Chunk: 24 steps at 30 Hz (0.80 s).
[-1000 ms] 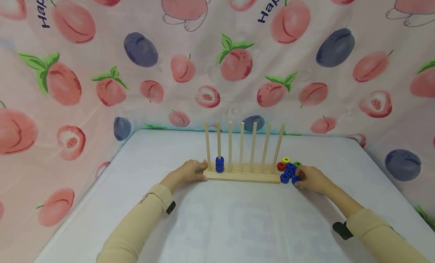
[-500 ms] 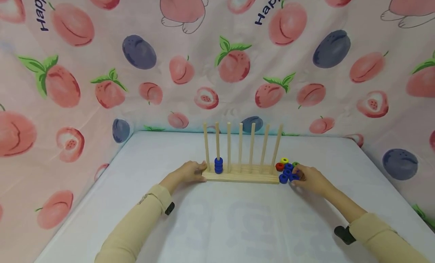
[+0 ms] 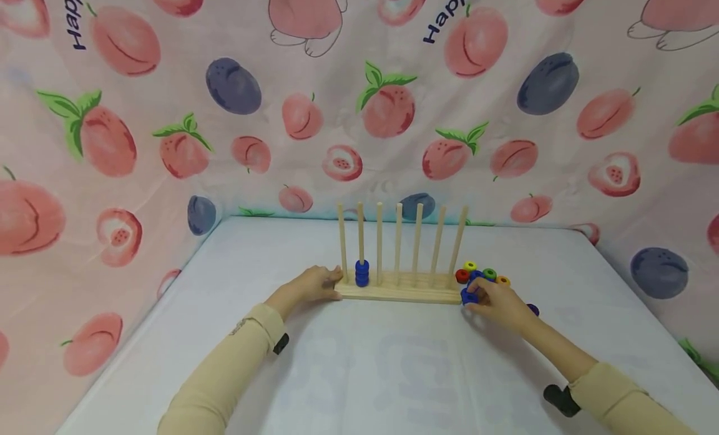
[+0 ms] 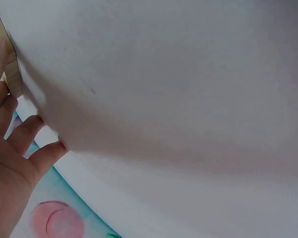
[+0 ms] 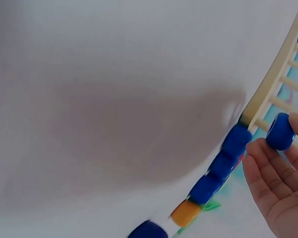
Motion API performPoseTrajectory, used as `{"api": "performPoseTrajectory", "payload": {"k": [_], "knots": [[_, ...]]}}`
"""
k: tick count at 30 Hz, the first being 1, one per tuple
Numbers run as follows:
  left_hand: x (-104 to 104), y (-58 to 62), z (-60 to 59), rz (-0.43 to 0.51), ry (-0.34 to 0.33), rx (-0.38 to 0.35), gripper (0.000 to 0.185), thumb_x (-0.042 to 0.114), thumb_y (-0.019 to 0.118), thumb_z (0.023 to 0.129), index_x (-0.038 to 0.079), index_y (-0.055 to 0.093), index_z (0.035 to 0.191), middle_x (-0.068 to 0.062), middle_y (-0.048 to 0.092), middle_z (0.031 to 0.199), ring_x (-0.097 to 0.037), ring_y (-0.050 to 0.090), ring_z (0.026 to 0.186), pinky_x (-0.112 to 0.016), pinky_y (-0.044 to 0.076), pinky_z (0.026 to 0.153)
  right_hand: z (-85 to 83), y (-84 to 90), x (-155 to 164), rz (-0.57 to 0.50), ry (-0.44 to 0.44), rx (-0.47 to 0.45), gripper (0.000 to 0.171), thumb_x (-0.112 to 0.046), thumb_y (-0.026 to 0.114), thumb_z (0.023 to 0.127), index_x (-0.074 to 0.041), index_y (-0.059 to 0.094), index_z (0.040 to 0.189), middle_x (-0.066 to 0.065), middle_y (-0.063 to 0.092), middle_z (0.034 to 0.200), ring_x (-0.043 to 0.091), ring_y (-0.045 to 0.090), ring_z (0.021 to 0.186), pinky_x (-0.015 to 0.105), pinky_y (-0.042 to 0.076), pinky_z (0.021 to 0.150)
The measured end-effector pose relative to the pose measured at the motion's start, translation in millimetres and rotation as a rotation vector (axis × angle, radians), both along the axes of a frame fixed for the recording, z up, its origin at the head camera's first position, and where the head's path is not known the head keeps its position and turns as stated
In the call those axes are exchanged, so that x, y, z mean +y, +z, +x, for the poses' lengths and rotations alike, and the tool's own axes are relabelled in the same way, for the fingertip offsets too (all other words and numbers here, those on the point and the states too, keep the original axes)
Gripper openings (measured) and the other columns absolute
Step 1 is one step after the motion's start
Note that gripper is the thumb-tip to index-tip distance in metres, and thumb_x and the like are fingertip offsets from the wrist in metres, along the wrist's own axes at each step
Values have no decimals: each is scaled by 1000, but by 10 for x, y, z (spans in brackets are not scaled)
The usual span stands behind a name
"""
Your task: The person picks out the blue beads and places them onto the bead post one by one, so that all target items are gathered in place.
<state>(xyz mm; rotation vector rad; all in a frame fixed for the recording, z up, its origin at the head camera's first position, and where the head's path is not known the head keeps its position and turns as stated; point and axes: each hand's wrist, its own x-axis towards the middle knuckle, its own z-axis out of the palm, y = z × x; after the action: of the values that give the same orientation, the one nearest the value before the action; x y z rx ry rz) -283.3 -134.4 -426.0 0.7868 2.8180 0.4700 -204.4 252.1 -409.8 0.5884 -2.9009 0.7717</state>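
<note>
A wooden peg rack with a row of upright pegs stands on the white table. Several blue beads are stacked on its second peg from the left. My left hand grips the left end of the base; in the left wrist view the thumb lies over the wood and two other fingertips rest on the cloth. Between thumb and fingers, my right hand pinches a blue bead, held beside the rack's right end. Loose blue beads lie just below that hand, partly hidden by it in the head view.
A red bead, a yellow bead, a green bead and an orange bead lie right of the rack. Another blue bead sits apart, behind the right wrist. A fruit-printed cloth hangs behind the table.
My right hand has moved left from the bead pile toward the rack's end, now with a blue bead pinched. The orange bead and the separate blue bead have come into sight. My left hand stays put.
</note>
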Motion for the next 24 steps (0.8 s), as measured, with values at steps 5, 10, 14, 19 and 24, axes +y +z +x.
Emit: {"api": "performPoseTrajectory", "payload": {"k": [5,10,14,19,24], "knots": [[-19,-23,-29,20,6,-33,60,36,66,75,11,45,126,-16,44,130,-35,47,114,-41,36,99,44,10,-106,-16,40,33,22,-15,68,75,-3,57,90,1,63,73,7,56,65,18,49,57],[-89,-165,-148,68,-39,-18,67,49,63,72,17,42,127,-18,46,129,-36,49,111,-40,38,97,28,12,-206,2,60,22,23,-15,67,76,-4,57,93,0,64,78,10,59,71,23,52,64],[-84,-168,-143,82,-46,-20,67,48,63,73,16,41,128,-19,46,128,-36,49,110,-40,39,96,8,17,-310,3,67,-27,26,-17,67,76,-3,57,96,2,65,83,14,61,76,26,53,68],[-16,-50,-19,26,-23,-21,63,36,63,78,10,40,129,-21,44,129,-37,48,112,-43,37,98,28,39,-468,-22,69,-69,26,-17,66,77,-4,56,97,2,65,86,13,60,77,26,53,69],[-17,-26,14,-6,-22,10,63,36,62,78,10,38,131,-23,45,128,-38,49,111,-42,38,97,41,80,-651,-37,61,-81,27,-18,67,77,-5,56,98,3,63,89,13,60,79,28,53,72]]}}
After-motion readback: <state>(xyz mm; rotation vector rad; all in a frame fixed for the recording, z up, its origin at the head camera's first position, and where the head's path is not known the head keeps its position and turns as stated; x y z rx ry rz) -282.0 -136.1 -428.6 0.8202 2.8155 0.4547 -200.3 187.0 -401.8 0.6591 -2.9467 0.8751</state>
